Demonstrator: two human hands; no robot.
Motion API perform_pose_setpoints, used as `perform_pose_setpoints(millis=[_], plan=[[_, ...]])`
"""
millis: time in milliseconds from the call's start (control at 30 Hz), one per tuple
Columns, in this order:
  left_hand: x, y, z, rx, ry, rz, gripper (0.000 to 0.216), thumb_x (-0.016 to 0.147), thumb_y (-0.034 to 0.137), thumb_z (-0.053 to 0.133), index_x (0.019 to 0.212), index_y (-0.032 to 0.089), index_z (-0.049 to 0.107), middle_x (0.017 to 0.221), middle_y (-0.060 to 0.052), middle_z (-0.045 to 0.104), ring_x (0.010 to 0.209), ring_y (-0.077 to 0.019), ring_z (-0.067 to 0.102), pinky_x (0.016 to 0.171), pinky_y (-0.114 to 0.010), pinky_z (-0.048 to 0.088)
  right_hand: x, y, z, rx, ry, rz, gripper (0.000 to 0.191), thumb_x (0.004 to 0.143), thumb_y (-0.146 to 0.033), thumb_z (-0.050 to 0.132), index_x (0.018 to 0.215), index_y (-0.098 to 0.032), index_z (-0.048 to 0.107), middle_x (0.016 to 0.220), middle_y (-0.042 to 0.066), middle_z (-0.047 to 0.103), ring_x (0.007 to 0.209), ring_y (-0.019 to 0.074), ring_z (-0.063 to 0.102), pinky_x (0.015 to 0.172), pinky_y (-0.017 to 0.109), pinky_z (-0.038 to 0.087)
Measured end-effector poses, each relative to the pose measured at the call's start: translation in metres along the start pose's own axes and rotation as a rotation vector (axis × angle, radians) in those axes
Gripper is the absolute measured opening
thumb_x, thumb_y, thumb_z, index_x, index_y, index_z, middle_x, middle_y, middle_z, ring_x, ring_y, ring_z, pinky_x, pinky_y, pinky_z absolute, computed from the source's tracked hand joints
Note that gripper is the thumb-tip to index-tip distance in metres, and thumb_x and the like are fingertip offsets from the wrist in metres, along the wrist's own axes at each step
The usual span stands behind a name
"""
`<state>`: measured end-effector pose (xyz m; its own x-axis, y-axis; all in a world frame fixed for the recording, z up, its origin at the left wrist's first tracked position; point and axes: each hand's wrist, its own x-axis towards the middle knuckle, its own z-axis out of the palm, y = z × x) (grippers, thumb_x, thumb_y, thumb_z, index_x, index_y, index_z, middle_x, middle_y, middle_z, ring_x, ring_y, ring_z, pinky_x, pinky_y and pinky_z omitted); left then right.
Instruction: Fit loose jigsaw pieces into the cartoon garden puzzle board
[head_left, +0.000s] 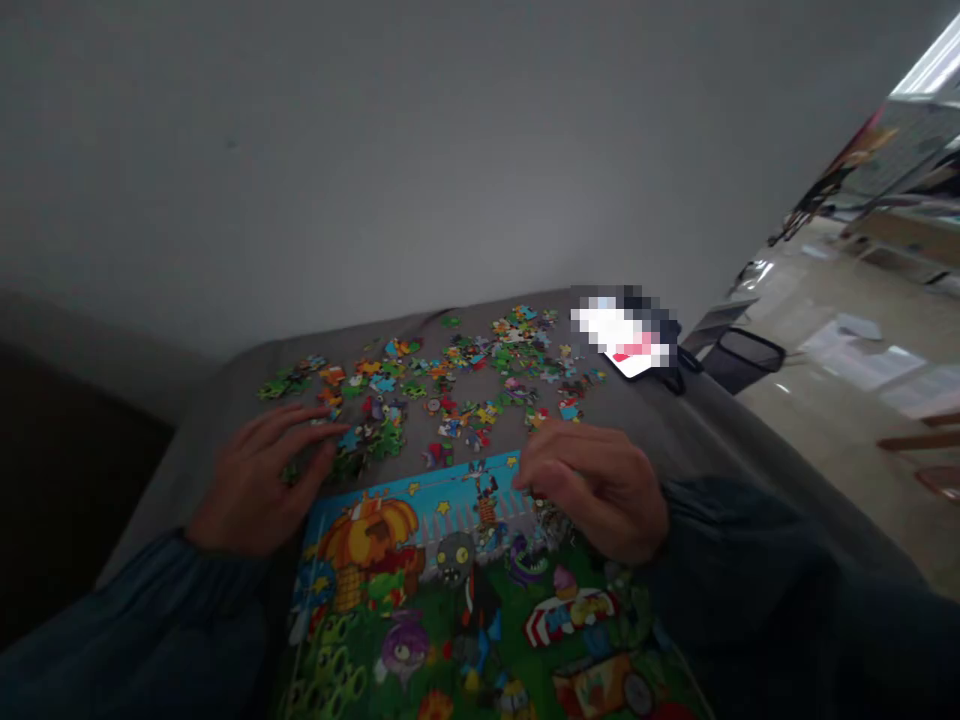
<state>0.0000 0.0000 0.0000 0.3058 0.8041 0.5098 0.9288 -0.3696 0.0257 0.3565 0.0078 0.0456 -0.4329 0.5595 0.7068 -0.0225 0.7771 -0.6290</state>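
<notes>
Two bare hands are working over a grey-covered table that is filling the middle of the view, with a plain wall running behind its far edge. Lying at the near edge, the assembled puzzle picture is taking up most of the space between the sleeves, its blue sky strip facing the far side. Beyond it, loose puzzle pieces are lying scattered across the far half of the table, and a blurred-out white object is sitting at the far right corner.

The left hand is resting flat on the cloth just left of the picture, fingers spread and lying on a small cluster of pieces. The right hand is curling over the picture's far right part, fingertips pressed together against the surface; whether they are pinching a piece I cannot tell, since the knuckles are hiding it.

Judging by their look, the pieces are thin, light card, stiff enough to slide but easy to bend at the tabs, so each is best taken by its edges between thumb and forefinger.
</notes>
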Motion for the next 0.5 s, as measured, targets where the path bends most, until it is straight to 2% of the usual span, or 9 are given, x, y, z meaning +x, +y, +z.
perform_pose_setpoints(millis=[100,233,500], plan=[[-0.001,-0.002,0.001,-0.010,-0.001,0.002,0.037,0.101,0.039,0.043,0.107,0.020,0.074,0.116,-0.012,0.073,0.118,-0.0304,0.063,0.103,-0.052,0.050,-0.002,0.014,-0.001,-0.071,-0.003,0.055,0.028,0.102,-0.022,0.052,0.091,-0.013,0.076,0.078,0.007,0.073,0.072,0.0126,0.066,0.067,0.025,0.053],[-0.002,-0.002,0.001,0.000,-0.005,-0.008,0.037,0.101,0.039,0.043,0.107,0.020,0.074,0.117,-0.012,0.073,0.120,-0.0304,0.062,0.104,-0.051,0.050,-0.006,0.022,0.003,-0.043,-0.021,0.123,0.022,0.100,-0.029,0.060,0.098,-0.019,0.079,0.084,0.006,0.077,0.076,0.0138,0.070,0.069,0.025,0.055],[0.002,0.000,-0.002,-0.029,-0.077,-0.069,0.041,0.097,0.043,0.042,0.107,0.021,0.075,0.119,-0.013,0.073,0.122,-0.0326,0.062,0.108,-0.054,0.047,-0.011,0.025,0.009,0.128,-0.066,0.363,0.028,0.088,-0.049,0.074,0.091,-0.022,0.083,0.071,0.003,0.075,0.060,0.0120,0.064,0.054,0.022,0.048]])
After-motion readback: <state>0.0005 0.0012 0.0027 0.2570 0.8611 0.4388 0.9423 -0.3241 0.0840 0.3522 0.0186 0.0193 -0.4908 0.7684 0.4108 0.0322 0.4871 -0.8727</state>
